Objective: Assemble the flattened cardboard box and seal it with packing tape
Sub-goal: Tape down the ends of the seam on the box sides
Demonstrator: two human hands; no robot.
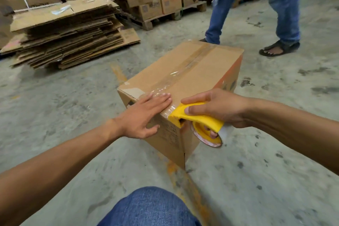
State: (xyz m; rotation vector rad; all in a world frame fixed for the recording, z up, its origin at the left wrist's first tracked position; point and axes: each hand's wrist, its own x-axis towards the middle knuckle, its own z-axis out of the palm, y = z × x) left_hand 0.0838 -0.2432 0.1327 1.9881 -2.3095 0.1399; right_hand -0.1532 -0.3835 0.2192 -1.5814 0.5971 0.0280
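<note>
Left hand (146, 113) flat on box (183, 71); right hand (216, 108) apparently gripping tape dispenser (198, 117)

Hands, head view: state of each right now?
Left hand: open, flat on the cardboard box, pressing the clear tape at the near edge.
Right hand: closed around the yellow tape dispenser.

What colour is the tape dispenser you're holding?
Yellow: the tape dispenser in the right hand, seen in the head view.
</note>
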